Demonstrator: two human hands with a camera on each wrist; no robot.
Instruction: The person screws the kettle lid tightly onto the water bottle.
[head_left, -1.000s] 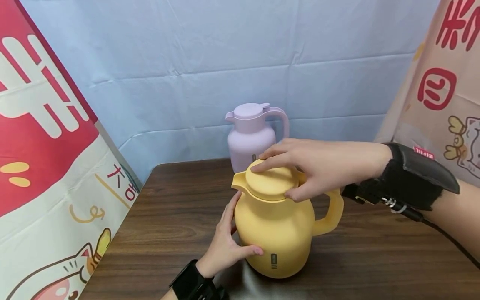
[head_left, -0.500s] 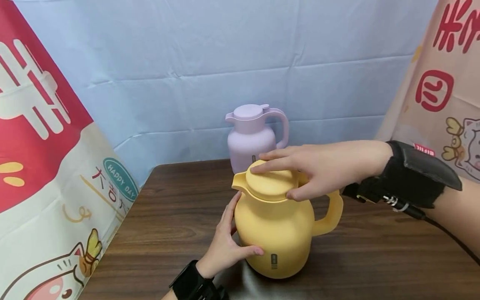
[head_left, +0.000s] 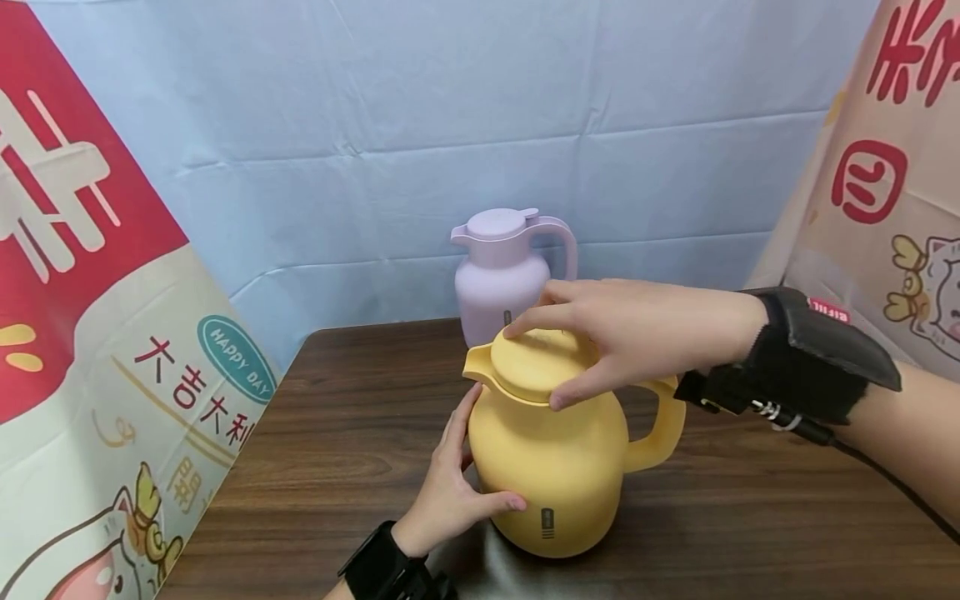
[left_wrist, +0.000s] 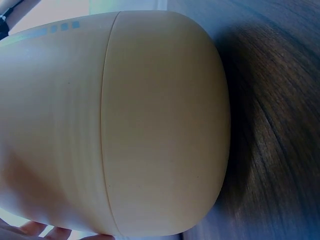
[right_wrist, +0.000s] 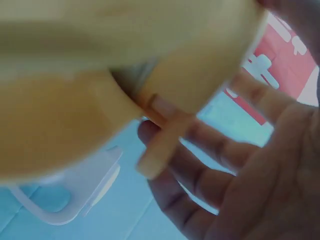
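Observation:
A yellow thermos jug (head_left: 555, 467) stands upright on the wooden table, spout to the left and handle (head_left: 667, 425) to the right. My left hand (head_left: 453, 492) grips the left side of its body, thumb across the front near a small dark label. On top, my right hand (head_left: 626, 333) holds the round yellow lid (head_left: 525, 367) between bent fingers and thumb. In the right wrist view, fingers (right_wrist: 200, 185) curl around a small yellow tab (right_wrist: 157, 155) beside a dark gap. The left wrist view shows the jug's lower body (left_wrist: 160, 125), with fingertips at its bottom-left edge.
A lilac thermos jug (head_left: 501, 287) stands behind the yellow one, near the table's back edge. A pale blue cloth (head_left: 337, 167) hangs behind. Printed banners flank the table, one on the left (head_left: 142, 350) and one on the right (head_left: 870, 250). A cable (head_left: 892, 479) trails from the right wristband.
My right hand has shifted slightly left over the lid, and its fingers bend more around it. My left hand and the jug have stayed put. The left banner has shifted, showing more lettering.

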